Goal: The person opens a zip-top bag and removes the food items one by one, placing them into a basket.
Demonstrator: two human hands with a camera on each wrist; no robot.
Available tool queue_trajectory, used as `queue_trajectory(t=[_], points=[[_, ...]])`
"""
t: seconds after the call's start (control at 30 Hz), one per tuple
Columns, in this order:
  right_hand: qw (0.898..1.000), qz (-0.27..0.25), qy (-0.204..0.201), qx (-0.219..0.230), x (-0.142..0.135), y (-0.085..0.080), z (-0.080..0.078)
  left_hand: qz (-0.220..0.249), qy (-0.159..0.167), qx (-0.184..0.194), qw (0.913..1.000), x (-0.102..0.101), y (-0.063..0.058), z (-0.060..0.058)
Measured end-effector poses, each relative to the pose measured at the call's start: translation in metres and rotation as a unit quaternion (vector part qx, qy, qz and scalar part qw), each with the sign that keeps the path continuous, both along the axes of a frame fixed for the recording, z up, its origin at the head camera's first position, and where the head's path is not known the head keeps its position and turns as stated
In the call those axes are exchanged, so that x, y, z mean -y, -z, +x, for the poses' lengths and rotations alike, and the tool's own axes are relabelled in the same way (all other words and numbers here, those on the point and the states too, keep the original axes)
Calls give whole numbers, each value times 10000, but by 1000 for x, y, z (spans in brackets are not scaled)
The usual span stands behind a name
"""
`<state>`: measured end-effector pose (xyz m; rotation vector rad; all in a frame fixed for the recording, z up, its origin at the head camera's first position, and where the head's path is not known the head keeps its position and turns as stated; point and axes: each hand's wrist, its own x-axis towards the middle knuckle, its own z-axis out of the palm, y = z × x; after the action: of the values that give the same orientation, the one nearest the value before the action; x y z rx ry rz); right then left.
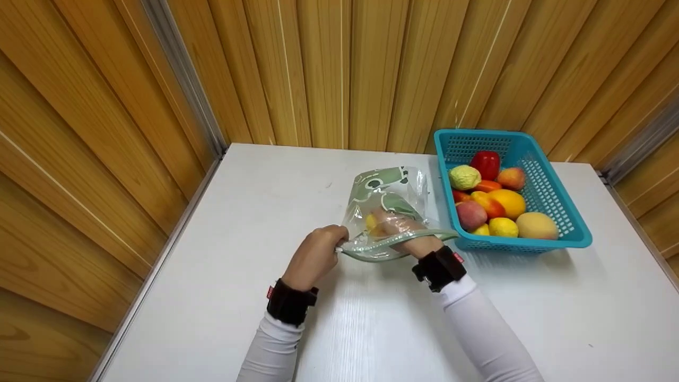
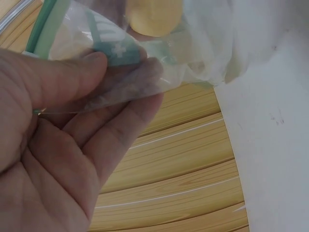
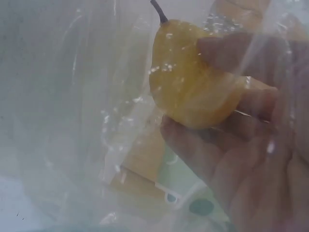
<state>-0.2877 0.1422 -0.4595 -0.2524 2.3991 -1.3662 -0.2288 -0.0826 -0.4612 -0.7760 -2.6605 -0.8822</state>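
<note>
A clear zip bag (image 1: 390,183) with a green and white print lies on the white table, its green-edged mouth spread toward the person. At the left corner of that mouth, my left hand (image 1: 315,253) pinches the bag's edge between thumb and fingers; the left wrist view shows the thumb (image 2: 79,77) on the film. My right hand (image 1: 398,228) is inside the bag up to the wrist. It holds a yellow pear (image 3: 188,77) with a dark stem, thumb on one side and fingers on the other, seen through the film.
Right of the bag stands a blue-green plastic basket (image 1: 575,212) with several fruits and vegetables, among them a red bell pepper (image 1: 485,164), a peach (image 1: 471,215) and a lemon (image 1: 503,227). Wood-patterned panels (image 1: 371,74) rise behind the table (image 1: 238,212) and along its left side.
</note>
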Motion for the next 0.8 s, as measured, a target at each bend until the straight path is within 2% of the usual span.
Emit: queue_trajectory(t=[0.07,0.13,0.17,0.2,0.27,0.33,0.5,0.67,0.8], points=[[9977,590,-78,-316,-2,-2,4,6,-9,-32,10000,0,0,0],[9817,1554,-295,-1057,-4,-4,8,-7,-27,-41,10000,0,-1,1],[9684,1972,-425,-1465,-5,-4,10,-12,-40,-51,10000,0,-1,1],[9610,2116,-562,-1691,-6,-4,12,-20,-55,-53,10000,0,-1,1],[9370,2442,-856,-2346,-9,-4,16,-25,-80,-44,10000,0,-1,1],[9244,2443,-906,-2787,-12,-3,21,-28,-92,-27,9999,0,-1,1],[9304,2015,-502,-3021,-23,0,34,-27,-82,55,9999,-1,0,1],[9461,1708,-19,-2753,-29,2,47,29,-86,110,9999,-2,0,1],[9486,1442,241,-2807,-32,3,54,49,-56,101,9999,-2,0,1]])
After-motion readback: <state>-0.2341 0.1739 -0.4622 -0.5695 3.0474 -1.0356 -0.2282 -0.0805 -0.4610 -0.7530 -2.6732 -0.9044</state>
